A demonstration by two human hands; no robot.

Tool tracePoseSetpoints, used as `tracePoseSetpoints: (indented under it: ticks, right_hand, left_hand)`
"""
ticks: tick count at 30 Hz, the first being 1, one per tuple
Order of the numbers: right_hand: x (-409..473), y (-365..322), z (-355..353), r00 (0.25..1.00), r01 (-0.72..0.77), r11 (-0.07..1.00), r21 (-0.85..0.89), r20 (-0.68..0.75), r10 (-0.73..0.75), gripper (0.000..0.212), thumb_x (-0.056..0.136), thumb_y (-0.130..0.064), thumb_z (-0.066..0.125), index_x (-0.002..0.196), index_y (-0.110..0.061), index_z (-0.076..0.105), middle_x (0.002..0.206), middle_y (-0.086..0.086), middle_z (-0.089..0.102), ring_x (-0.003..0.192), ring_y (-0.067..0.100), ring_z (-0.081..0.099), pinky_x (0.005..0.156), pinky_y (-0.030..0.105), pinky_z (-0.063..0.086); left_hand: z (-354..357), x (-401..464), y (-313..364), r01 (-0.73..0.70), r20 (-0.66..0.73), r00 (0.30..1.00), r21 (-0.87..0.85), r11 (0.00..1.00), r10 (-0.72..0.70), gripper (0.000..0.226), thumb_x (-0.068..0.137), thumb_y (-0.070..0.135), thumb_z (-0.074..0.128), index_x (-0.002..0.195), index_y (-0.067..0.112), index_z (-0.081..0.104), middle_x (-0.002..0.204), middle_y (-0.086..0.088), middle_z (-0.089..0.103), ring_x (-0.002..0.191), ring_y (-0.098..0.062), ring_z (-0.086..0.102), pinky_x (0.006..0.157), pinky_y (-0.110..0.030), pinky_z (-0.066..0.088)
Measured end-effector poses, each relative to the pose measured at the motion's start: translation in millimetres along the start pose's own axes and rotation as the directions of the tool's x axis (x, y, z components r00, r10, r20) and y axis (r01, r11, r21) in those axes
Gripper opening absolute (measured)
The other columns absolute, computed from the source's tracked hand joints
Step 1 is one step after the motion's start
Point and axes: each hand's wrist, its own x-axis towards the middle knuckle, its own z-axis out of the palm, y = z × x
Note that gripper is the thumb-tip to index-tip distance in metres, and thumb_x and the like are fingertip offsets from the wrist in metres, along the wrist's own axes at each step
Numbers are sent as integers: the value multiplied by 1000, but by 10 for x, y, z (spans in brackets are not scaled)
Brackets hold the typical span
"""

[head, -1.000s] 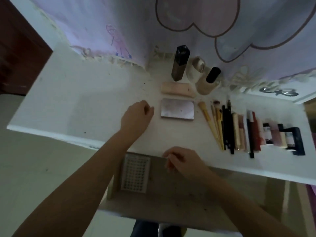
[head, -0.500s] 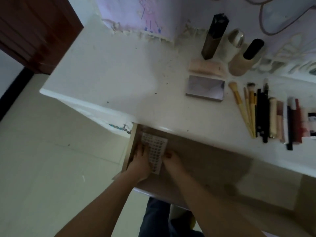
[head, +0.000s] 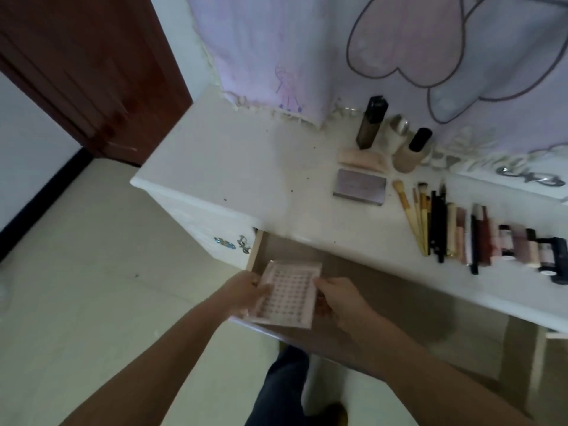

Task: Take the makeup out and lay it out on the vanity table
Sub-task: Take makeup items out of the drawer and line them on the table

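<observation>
A flat pale pink case with a grid of small dots (head: 287, 295) is held over the open drawer (head: 384, 309) of the white vanity table (head: 246, 167). My left hand (head: 246, 292) grips its left edge and my right hand (head: 338, 298) grips its right edge. On the tabletop lie a silver-grey palette (head: 359, 187), a pink tube (head: 362, 158), three upright bottles (head: 370, 123), a row of brushes (head: 418, 216) and a row of lipsticks and small tubes (head: 498, 241).
A dark wooden door (head: 86, 66) stands at the left. A lilac curtain with heart shapes (head: 338, 56) hangs behind the table. Beige floor tiles (head: 92, 287) lie below, and my dark trouser leg (head: 282, 388) shows under the drawer.
My left hand came off the tabletop down to the drawer. Both hands took hold of the dotted case and raised it off the drawer's floor. The view swung left.
</observation>
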Motion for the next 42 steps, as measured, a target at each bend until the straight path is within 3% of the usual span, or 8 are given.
tracePoseSetpoints:
  ticks: [4,11,17,24,31,36,39,42]
  right_hand:
    - [-428,-389,-189,981,181,983,-41,73,-177,25,98,-18,49,96,-2,67,91,13,72,80,26,70,69,39,58]
    - [128,-1558,-130,887,423,879,-222,-98,-452,21,95,-10,43,107,-9,60,93,7,64,87,24,63,77,32,54]
    - [852,-1951,158,887,338,800,-495,-115,-446,11,96,-6,37,94,-11,46,78,-9,44,88,18,48,66,19,36]
    - [1217,-1956,172,887,270,685,-677,-103,-451,37,97,-4,34,134,-1,40,140,12,40,120,26,44,105,27,32]
    - [853,-2091,46,879,302,766,-567,-145,-454,36,98,-7,36,134,-6,41,131,5,47,96,15,54,80,6,39]
    - [283,-1786,-359,862,386,824,-416,-155,-482,26,94,-5,44,78,-12,64,69,7,52,63,12,46,61,22,41]
    - [24,-1177,-736,950,262,956,-132,-140,-280,23,96,-8,49,110,2,64,105,12,66,94,17,63,86,27,54]
    - [-294,-425,-1077,993,111,991,72,-42,-108,21,98,-2,43,108,5,60,109,21,64,85,17,68,72,19,57]
  left_hand:
    - [-494,-380,335,-88,34,993,-436,895,114,16,93,20,56,102,9,65,86,-6,69,69,-12,64,57,-19,48]
    - [-1038,630,1103,-299,-243,948,-470,830,204,26,93,16,57,117,6,60,75,-4,62,62,-13,57,55,-23,47]
    - [-1279,1609,1367,-304,-324,919,-211,929,227,31,91,22,58,117,5,62,74,-4,63,52,-14,56,54,-25,48]
    - [-1268,1958,1526,-227,-278,912,272,935,302,39,92,29,55,122,5,56,114,-14,54,101,-29,57,87,-35,45]
    - [-1248,1829,1579,-155,-297,912,391,907,284,46,92,39,52,128,11,46,122,-11,48,108,-29,54,85,-40,45]
    - [-913,1169,1326,-373,-394,833,119,920,388,32,92,27,55,120,12,50,97,-6,59,86,-20,59,73,-29,43]
    - [-421,647,1139,-399,-332,871,-53,915,361,17,93,21,53,108,11,53,82,-5,60,75,-20,58,69,-28,49]
    - [194,191,919,-291,-153,952,-195,937,264,15,95,17,51,92,5,60,68,-1,59,61,-16,55,54,-18,45]
